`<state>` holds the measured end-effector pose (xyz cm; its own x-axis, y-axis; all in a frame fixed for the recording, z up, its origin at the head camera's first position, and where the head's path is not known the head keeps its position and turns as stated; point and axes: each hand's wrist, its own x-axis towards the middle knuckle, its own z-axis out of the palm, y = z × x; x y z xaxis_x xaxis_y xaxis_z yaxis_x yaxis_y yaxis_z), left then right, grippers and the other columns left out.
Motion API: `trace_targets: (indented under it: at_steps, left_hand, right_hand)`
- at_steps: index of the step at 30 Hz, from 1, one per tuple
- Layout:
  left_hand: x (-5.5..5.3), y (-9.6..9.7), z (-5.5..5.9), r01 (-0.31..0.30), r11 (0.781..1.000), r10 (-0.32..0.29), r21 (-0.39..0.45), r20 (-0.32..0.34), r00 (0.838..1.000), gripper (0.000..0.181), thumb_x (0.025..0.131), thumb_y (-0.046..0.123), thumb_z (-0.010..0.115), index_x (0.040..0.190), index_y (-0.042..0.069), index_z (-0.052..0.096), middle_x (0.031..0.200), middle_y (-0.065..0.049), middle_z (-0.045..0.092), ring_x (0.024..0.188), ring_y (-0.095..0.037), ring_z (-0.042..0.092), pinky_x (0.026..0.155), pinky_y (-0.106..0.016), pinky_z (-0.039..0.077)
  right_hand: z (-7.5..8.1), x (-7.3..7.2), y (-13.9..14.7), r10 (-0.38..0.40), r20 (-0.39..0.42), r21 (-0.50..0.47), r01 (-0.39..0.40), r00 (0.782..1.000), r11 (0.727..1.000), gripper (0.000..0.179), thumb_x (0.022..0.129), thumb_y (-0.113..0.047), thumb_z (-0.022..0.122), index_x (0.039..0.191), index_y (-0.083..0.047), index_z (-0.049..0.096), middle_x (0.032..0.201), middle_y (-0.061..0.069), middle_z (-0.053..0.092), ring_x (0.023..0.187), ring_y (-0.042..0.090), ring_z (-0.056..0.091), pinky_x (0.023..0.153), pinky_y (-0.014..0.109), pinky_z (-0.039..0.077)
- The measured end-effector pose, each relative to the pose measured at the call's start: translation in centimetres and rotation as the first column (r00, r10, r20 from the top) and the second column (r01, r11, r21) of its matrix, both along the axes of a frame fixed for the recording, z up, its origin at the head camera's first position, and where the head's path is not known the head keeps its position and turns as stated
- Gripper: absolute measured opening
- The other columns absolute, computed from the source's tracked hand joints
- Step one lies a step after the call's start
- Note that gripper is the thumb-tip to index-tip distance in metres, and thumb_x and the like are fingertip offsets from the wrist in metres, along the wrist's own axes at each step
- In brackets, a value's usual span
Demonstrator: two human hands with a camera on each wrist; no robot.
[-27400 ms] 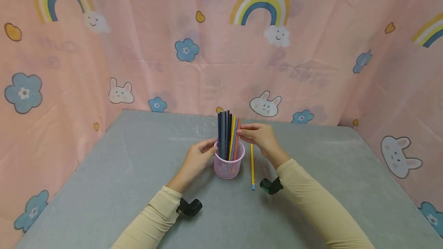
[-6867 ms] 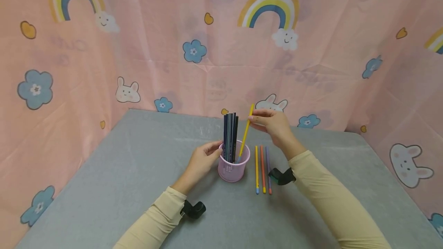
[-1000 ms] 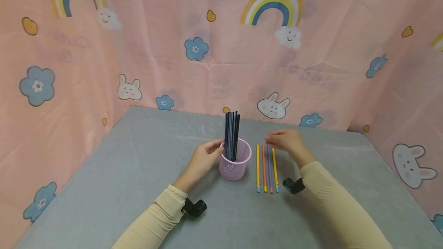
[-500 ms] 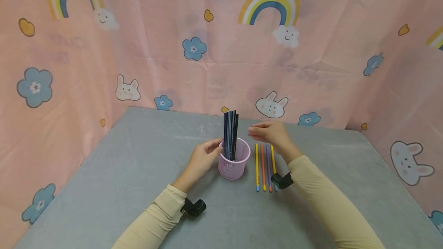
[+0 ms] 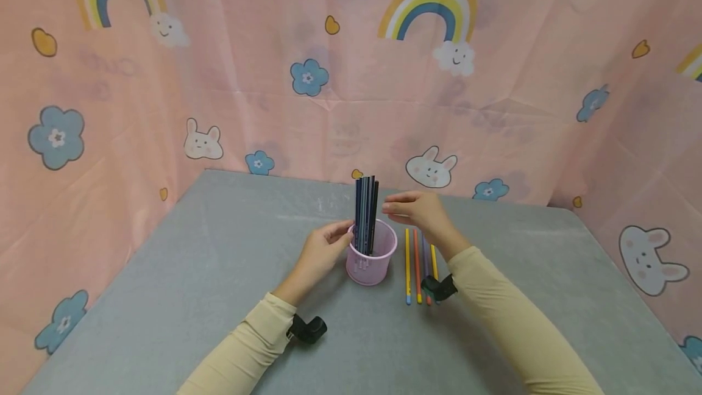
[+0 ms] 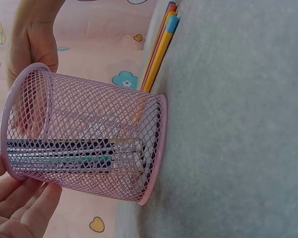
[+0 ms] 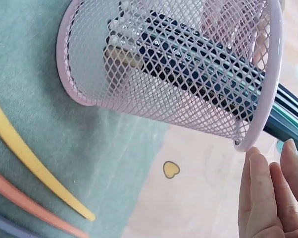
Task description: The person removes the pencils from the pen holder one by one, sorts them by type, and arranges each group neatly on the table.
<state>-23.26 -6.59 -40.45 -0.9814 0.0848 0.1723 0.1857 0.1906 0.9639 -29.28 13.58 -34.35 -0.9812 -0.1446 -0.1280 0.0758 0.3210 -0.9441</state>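
Note:
My left hand (image 5: pixel 317 258) holds the rim of a pink mesh pencil cup (image 5: pixel 368 272) between thumb and fingers. The cup stands upright on the table, and several dark pencils (image 5: pixel 364 209) lean inside it toward the left hand's side. Near their upper ends, on the right, hovers my right hand (image 5: pixel 421 213). Its fingers are extended, thumb apart, with nothing between them in the right wrist view. Beside the cup lie a yellow pencil (image 5: pixel 407 267), an orange pencil (image 5: pixel 417 261), a purple pencil (image 5: pixel 425 259) and another yellow pencil (image 5: pixel 434 261), partly covered by the right wrist camera.
The grey table (image 5: pixel 219 297) ends at a pink printed curtain (image 5: pixel 247 78), which hangs behind and on both sides. Black wrist cameras (image 5: pixel 308 329) stick out from both sleeves, the right one above the row of loose pencils.
Earlier the cup also held coloured pencils; the orange, purple and second yellow ones now lie in the row. Over the last second my right hand moved left toward the cup; the left stayed put.

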Motion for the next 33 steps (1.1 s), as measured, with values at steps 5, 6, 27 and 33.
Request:
trace_targets:
  at_steps: [5,6,27,33]
  left_hand:
    - [0.1,0.0,0.1,0.005,1.0,-0.005,0.014,0.005,1.0,0.032,0.091,0.015,0.058,0.121,0.003,0.061,0.118,-0.012,0.064,0.11,-0.023,0.06,0.096,-0.035,0.048]
    - [0.1,0.0,0.1,0.007,1.0,-0.007,0.015,0.001,1.0,0.032,0.091,0.015,0.058,0.121,0.003,0.06,0.118,-0.012,0.063,0.11,-0.024,0.06,0.096,-0.036,0.048]
    - [0.0,-0.1,-0.3,0.015,1.0,-0.015,0.018,0.013,1.0,0.034,0.092,0.018,0.058,0.123,0.004,0.059,0.122,-0.013,0.061,0.113,-0.025,0.059,0.098,-0.037,0.046]
    - [1.0,0.0,1.4,0.022,1.0,-0.022,0.007,0.018,1.0,0.034,0.092,0.011,0.056,0.123,-0.002,0.057,0.123,-0.018,0.06,0.114,-0.03,0.057,0.098,-0.04,0.046]
  right_hand:
    - [0.2,0.1,-0.3,0.025,-0.01,-0.03,-0.025,1.0,0.999,0.038,0.082,-0.015,0.07,0.115,0.003,0.061,0.118,0.018,0.062,0.103,0.023,0.064,0.089,0.035,0.052]
    - [0.2,0.1,-0.4,0.029,-0.011,-0.032,-0.03,1.0,0.999,0.037,0.083,-0.015,0.07,0.115,0.003,0.062,0.118,0.017,0.062,0.103,0.023,0.063,0.089,0.035,0.052]
    - [0.3,0.4,-1.5,0.009,-0.032,-0.055,-0.01,0.999,0.998,0.034,0.082,-0.019,0.071,0.112,-0.005,0.064,0.117,0.012,0.063,0.106,0.023,0.063,0.087,0.029,0.053]
    - [0.2,0.4,-1.7,0.012,-0.046,-0.061,-0.015,0.999,0.998,0.033,0.083,-0.017,0.07,0.112,-0.003,0.064,0.117,0.013,0.063,0.105,0.022,0.063,0.086,0.029,0.053]
